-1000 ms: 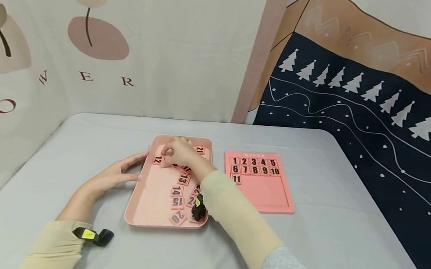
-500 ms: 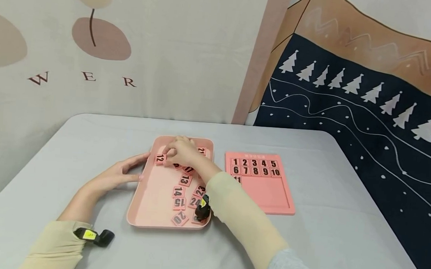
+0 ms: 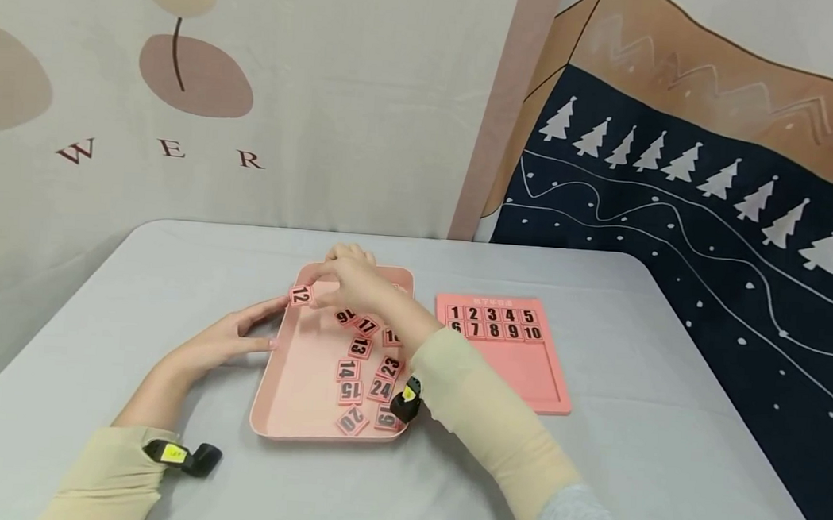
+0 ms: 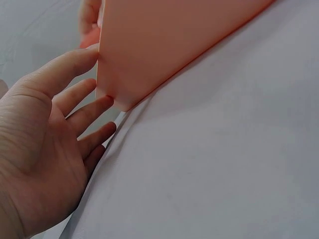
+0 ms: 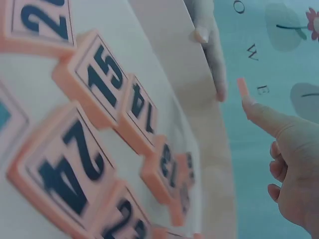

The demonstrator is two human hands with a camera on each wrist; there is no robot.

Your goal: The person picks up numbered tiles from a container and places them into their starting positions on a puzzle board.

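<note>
My right hand [image 3: 359, 282] pinches a pink number tile marked 12 [image 3: 301, 295] between thumb and fingers, over the far left of the pink tray [image 3: 290, 395]. In the right wrist view this tile [image 5: 242, 87] shows edge-on at the fingertips, lifted off the tray floor. My left hand [image 3: 212, 344] is at the tray's left side; its thumb and fingers are spread and touch the rim. The left wrist view shows those fingers [image 4: 89, 114] nearly straight against the tray's outer wall. Several loose tiles, such as 15 [image 5: 102, 74] and 24 [image 5: 70, 167], lie in the tray.
Right of the tray lies a pink number board [image 3: 506, 369] with tiles 1 to 10 visible in its upper rows. My right forearm hides its lower left part. A pale grey cloth [image 3: 647, 465] covers the table, and printed curtains [image 3: 367, 130] hang behind it.
Tile 12 lay flat in the tray earlier; now my right hand has picked it up and moved it slightly up and left. My left hand stays at the rim.
</note>
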